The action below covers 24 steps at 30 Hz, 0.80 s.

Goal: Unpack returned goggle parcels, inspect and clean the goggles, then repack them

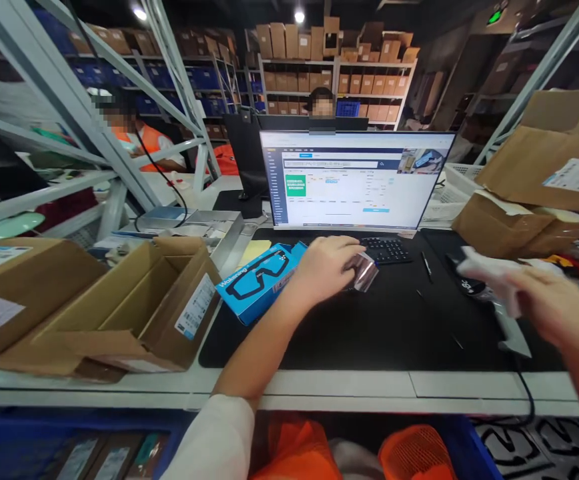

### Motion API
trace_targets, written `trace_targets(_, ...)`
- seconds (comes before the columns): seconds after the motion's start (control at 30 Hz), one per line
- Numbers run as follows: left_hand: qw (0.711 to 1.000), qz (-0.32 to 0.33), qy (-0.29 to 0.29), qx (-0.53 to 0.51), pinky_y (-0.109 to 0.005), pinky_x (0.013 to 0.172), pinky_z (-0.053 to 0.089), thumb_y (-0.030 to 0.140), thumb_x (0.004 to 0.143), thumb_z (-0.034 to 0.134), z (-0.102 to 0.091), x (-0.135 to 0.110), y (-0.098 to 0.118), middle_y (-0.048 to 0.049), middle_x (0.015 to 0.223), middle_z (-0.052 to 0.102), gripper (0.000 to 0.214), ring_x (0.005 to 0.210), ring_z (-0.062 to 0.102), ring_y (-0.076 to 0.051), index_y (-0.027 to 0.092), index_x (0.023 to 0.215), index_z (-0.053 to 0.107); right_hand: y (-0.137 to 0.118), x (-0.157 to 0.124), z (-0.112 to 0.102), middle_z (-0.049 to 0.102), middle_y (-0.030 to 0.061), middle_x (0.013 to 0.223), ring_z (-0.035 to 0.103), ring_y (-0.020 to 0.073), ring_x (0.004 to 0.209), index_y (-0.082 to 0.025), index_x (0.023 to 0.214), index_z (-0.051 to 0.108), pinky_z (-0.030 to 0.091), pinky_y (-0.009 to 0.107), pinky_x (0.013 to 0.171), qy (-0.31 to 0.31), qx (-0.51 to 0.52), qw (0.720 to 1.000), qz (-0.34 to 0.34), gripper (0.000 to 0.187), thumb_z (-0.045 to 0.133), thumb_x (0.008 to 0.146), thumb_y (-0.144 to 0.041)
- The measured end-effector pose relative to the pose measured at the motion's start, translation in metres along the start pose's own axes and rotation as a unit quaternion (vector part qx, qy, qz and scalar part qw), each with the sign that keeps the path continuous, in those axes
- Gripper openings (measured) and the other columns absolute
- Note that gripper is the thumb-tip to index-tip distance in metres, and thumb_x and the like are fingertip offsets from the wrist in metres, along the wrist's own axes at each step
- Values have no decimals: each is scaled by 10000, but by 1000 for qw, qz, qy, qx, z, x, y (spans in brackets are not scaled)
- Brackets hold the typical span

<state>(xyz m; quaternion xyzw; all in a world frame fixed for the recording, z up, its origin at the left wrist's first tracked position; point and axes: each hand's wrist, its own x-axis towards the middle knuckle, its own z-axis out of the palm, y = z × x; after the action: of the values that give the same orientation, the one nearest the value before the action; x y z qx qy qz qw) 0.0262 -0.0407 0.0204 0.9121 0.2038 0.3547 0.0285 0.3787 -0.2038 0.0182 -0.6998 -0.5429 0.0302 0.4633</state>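
Observation:
My left hand (327,267) reaches over the black desk mat (379,327) and is closed on a small shiny silver packet (364,270), just in front of the keyboard (384,250). Left of that hand lies a blue box printed with goggles (257,280). My right hand (544,300) is at the right, blurred by motion, holding a white scanner-like device (489,277) whose cable (524,387) trails toward the desk edge. The monitor (354,180) shows a software page.
Open cardboard boxes (139,307) lie at the left, and more cardboard boxes (544,173) are stacked at the right. A pen (427,265) lies on the mat. Two people sit behind the monitor among shelving. Blue bins (69,447) are below the desk.

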Motion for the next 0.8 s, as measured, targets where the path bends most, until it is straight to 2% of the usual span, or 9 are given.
trace_targets(0.1, 998, 50, -17, 37, -440, 1006, 501, 145, 905, 582, 10, -2, 21, -95, 1575, 509, 286, 1342, 576, -260, 225, 1139, 727, -46, 13, 61, 766, 87, 939, 701, 271, 797, -265, 745, 751, 544, 398, 666, -110, -1, 988, -111, 304, 639, 896, -503)
trace_targets(0.2, 997, 55, -34, 47, -446, 986, 514, 155, 912, 584, 15, -3, 29, -92, 1678, 347, 252, 1395, 521, -274, 224, 1111, 723, -104, 24, 101, 758, 60, 934, 710, 264, 918, -251, 622, 690, 558, 387, 784, -195, 33, 940, -279, 376, 573, 935, -422)
trace_targets(0.33, 999, 9, -30, 29, -415, 994, 515, 161, 879, 629, 9, 1, 17, -84, 1368, 666, 241, 1285, 589, -254, 217, 1096, 719, -133, 34, 103, 758, 29, 932, 709, 217, 895, -257, 581, 645, 555, 338, 795, -270, 86, 891, -355, 396, 601, 961, -360)
trace_targets(0.43, 999, -40, 4, 16, -392, 970, 516, 137, 849, 636, -2, 3, 0, -65, 1117, 742, 167, 1145, 650, -240, 204, 970, 729, -107, 57, 97, 761, 41, 1057, 712, 242, 971, -261, 770, 682, 565, 364, 869, -202, 144, 916, -315, 262, 620, 958, -432)
trace_targets(0.53, 991, -90, 97, 14, -380, 957, 520, 97, 779, 645, -15, 1, -20, -72, 1085, 733, 163, 1075, 664, -244, 178, 900, 720, -53, 94, 114, 738, 99, 1146, 666, 262, 1147, -221, 1034, 689, 533, 413, 997, -62, 62, 979, -183, 407, 336, 1053, -424)
trace_targets(0.57, 984, -111, 138, 15, -364, 924, 530, 100, 763, 648, -19, 0, -26, -68, 1061, 724, 156, 1038, 666, -237, 171, 886, 714, -32, 106, 125, 720, 117, 1200, 648, 257, 1183, -195, 1104, 689, 529, 412, 1003, -73, -42, 989, -125, 490, 230, 1060, -364)
trace_targets(0.63, 963, -165, 213, 23, -318, 838, 539, 128, 752, 664, -27, -2, -38, -45, 1028, 703, 146, 959, 661, -208, 171, 884, 707, 9, 124, 153, 741, 172, 1091, 678, 310, 1079, -122, 1057, 735, 535, 455, 976, -134, -123, 981, -66, 392, 406, 993, -327)
trace_targets(0.7, 940, -212, 266, 39, -275, 759, 526, 158, 748, 681, -34, -3, -46, -22, 994, 688, 134, 889, 645, -177, 180, 878, 705, 42, 132, 184, 746, 182, 1081, 675, 309, 1062, -106, 1016, 769, 522, 435, 1003, -193, -164, 966, -49, 321, 529, 932, -302)
trace_targets(0.8, 925, -230, 298, 51, -241, 671, 489, 183, 740, 698, -37, -3, -51, -4, 926, 666, 103, 793, 609, -143, 181, 843, 697, 67, 132, 223, 642, 228, 1348, 542, 324, 1306, -70, 1149, 760, 403, 433, 1154, -225, -203, 951, -66, 368, 528, 937, -261)
